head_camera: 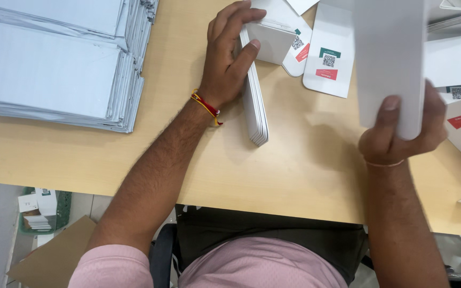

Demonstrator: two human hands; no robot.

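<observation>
White flat card sleeves (254, 106) stand on edge in a short row on our pale wooden table (134, 154), so we judge a small batch done, while loose printed blanks (329, 64) lie beyond it, not yet taken up. Our left hand (228, 56) curls over the row's far end, fingers and thumb pressing it together. Our right hand (401, 133) pinches a plain, smooth white card piece (388, 58), thumb in front, raised above the table.

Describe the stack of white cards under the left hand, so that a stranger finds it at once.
On the wooden table, find the left hand with the red-yellow wrist thread. The card stack stands on edge beneath it, unlike the flat printed cards nearby.
</observation>
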